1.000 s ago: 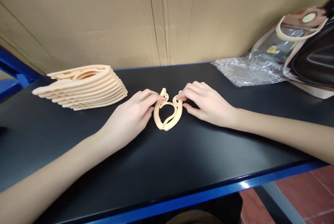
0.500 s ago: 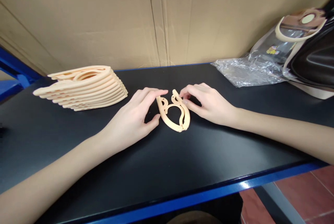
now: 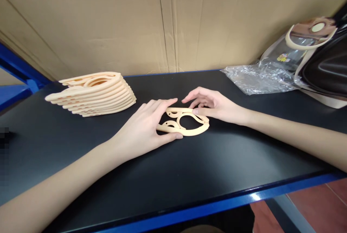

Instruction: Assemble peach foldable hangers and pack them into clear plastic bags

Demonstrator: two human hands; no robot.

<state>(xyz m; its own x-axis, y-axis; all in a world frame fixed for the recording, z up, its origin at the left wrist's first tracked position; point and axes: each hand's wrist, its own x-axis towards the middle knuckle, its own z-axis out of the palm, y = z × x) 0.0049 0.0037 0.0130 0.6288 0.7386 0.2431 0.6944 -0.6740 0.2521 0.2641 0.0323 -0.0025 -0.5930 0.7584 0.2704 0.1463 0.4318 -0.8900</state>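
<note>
A cream folding clothes hanger (image 3: pixel 193 131), folded up, lies flat on the black table between my hands. Its rounded end points right. My left hand (image 3: pixel 148 124) spans the other end, thumb along the near edge and index finger stretched past the far edge. Part of that end is hidden behind the hand. My right hand (image 3: pixel 210 104) is at the far side, its thumb touching the hanger's far arm and its fingers curved and apart, holding nothing. On the left, a stack of folded cream hangers (image 3: pixel 108 93) leans in a slanted pile.
Crumpled clear plastic wrap (image 3: pixel 257 79) lies at the back right, beside a transparent bag (image 3: pixel 292 54) with a cream handle and a dark bag (image 3: pixel 325 66). Cardboard (image 3: pixel 121 23) stands behind the black table (image 3: pixel 168 178), which has a blue edge.
The hanger has turned, its rounded end swinging from facing me to pointing right. My left hand has come around its other end; my right hand's fingers have lifted and spread.
</note>
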